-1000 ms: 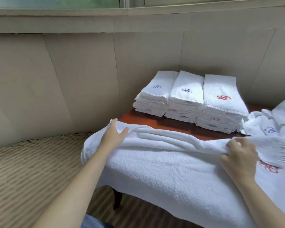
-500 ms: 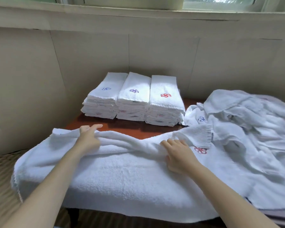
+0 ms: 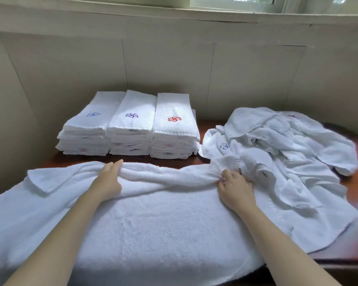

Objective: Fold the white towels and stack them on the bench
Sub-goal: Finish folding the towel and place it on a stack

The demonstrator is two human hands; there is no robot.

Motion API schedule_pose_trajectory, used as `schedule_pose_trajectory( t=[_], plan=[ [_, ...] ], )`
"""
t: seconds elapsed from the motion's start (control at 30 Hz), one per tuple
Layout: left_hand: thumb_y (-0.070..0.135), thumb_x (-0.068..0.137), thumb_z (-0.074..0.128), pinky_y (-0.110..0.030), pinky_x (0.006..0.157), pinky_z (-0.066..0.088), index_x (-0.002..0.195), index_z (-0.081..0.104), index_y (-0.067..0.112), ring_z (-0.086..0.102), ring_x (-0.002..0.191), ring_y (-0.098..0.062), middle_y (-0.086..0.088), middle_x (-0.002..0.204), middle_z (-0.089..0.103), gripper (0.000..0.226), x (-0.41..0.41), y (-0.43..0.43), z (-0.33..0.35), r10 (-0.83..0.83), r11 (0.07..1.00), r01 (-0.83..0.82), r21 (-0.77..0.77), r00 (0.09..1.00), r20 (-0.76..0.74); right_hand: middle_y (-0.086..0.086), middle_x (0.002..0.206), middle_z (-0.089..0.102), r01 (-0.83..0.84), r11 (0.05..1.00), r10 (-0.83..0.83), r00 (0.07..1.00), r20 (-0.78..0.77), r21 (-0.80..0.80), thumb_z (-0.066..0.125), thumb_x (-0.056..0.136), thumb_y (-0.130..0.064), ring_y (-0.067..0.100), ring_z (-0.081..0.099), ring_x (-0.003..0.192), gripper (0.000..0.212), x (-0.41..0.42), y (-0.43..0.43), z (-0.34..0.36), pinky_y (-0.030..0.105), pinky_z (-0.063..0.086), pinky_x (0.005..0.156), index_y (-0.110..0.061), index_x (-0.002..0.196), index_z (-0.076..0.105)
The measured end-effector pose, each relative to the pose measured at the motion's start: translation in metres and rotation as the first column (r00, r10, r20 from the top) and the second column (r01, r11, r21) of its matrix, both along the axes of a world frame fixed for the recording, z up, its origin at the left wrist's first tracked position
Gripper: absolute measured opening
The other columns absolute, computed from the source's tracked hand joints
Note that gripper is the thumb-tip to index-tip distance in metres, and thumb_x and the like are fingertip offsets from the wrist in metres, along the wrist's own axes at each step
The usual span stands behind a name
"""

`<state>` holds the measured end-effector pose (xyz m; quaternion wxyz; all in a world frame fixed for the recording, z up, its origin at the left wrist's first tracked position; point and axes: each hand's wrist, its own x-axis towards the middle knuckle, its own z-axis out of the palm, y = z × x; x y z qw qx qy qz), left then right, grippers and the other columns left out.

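Beige wall panels and a window sill fill the upper part of the frame; below them the reddish wooden bench [image 3: 195, 159] carries three stacks of folded towels [image 3: 128, 129] at centre. Since a second ago the view has swung right, so the unfolded heap [image 3: 277, 145] at right is now visible; the left hand [image 3: 110, 178] has slid inward along the raised fold of the large white towel [image 3: 153, 223] and rests there, fingers straight and together; the right hand [image 3: 236, 187] now pinches the fold's edge near the heap. I judge the first fold is only being gathered, not yet laid flat.
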<state>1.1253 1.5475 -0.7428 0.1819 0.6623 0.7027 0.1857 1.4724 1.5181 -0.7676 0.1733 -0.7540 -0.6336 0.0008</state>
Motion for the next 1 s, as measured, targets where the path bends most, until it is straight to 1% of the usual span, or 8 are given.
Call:
schedule_pose_trajectory(
  t=[0.17,0.33,0.5,0.6,0.67,0.77,0.9,1.0],
  plan=[
    [-0.013,0.079,0.037,-0.034,0.109,0.031,0.151,0.018,0.020,0.020,0.143,-0.021,-0.001,0.159,0.010,0.081,0.029,0.016,-0.004,-0.099,0.995,0.097,0.030,0.992,0.075,0.002,0.119,0.047,0.117,0.993,-0.118,0.993,-0.022,-0.032,0.033,0.094,-0.029,0.025,0.044,0.118,0.017,0.030,-0.009,-0.002,0.047,0.031,0.100,-0.025,0.108,0.043],
    [-0.003,0.087,0.040,-0.031,0.115,0.020,0.151,0.017,0.016,0.015,0.145,-0.017,-0.003,0.158,0.010,0.071,0.065,0.019,-0.008,-0.250,0.967,0.243,0.079,0.964,0.096,0.009,0.118,0.045,0.228,0.971,-0.229,0.974,0.003,-0.071,0.030,0.095,-0.026,0.030,0.045,0.115,0.014,0.076,-0.006,0.006,0.047,0.033,0.093,-0.023,0.106,0.039],
    [0.005,0.092,0.041,-0.036,0.097,0.038,0.152,0.014,0.021,0.030,0.138,-0.025,-0.003,0.159,-0.001,0.067,0.059,0.020,-0.009,-0.144,0.983,0.144,0.115,0.990,-0.012,0.013,0.114,0.044,0.283,0.956,-0.286,0.958,-0.026,-0.072,0.030,0.094,-0.021,0.035,0.045,0.114,0.008,0.077,0.000,0.013,0.049,0.032,0.095,-0.022,0.100,0.035],
    [0.001,0.089,0.040,-0.039,0.088,0.042,0.151,0.018,0.021,0.039,0.129,-0.029,-0.004,0.156,0.009,0.069,0.040,0.021,-0.006,0.059,0.986,-0.050,0.156,0.997,-0.050,0.022,0.103,0.050,0.264,0.952,-0.277,0.958,0.073,0.154,0.049,0.087,-0.011,0.041,0.053,0.094,0.015,0.070,-0.008,0.014,0.045,0.040,0.077,-0.005,0.101,0.052],
    [0.003,0.087,0.042,-0.041,0.086,0.043,0.150,0.018,0.021,0.046,0.120,-0.033,-0.007,0.152,0.015,0.069,0.023,0.022,-0.005,0.186,0.973,-0.183,0.139,0.982,-0.015,0.027,0.083,0.054,0.132,0.935,-0.175,0.979,0.104,0.329,0.060,0.075,0.000,0.042,0.054,0.076,0.008,0.066,-0.018,0.016,0.044,0.041,0.065,0.005,0.080,0.057],
    [0.006,0.085,0.049,-0.046,0.097,0.039,0.148,0.023,0.018,0.040,0.125,-0.037,-0.015,0.148,0.022,0.069,-0.007,0.021,-0.002,0.371,0.922,-0.375,0.101,0.927,0.052,0.024,0.065,0.052,0.041,0.870,-0.096,0.992,0.087,0.491,0.064,0.066,0.013,0.042,0.054,0.064,0.016,0.064,-0.027,0.027,0.045,0.042,0.062,0.005,0.068,0.051],
    [0.009,0.084,0.054,-0.043,0.101,0.035,0.146,0.032,0.017,0.037,0.126,-0.039,-0.020,0.147,0.022,0.067,-0.032,0.014,0.000,0.409,0.903,-0.415,0.111,0.909,0.075,0.031,0.074,0.059,0.083,0.762,-0.072,0.996,-0.043,0.643,0.055,0.073,0.021,0.050,0.056,0.071,0.019,0.057,-0.033,0.041,0.048,0.043,0.065,0.012,0.089,0.054],
    [0.010,0.083,0.049,-0.043,0.109,0.026,0.144,0.037,0.026,0.021,0.138,-0.032,-0.012,0.154,0.015,0.065,-0.036,0.010,-0.001,0.352,0.933,-0.354,0.071,0.935,0.036,0.038,0.091,0.059,0.117,0.698,-0.050,0.992,-0.115,0.706,0.047,0.085,0.009,0.055,0.056,0.086,0.025,0.045,-0.037,0.050,0.056,0.045,0.077,0.014,0.110,0.050]
  ],
)
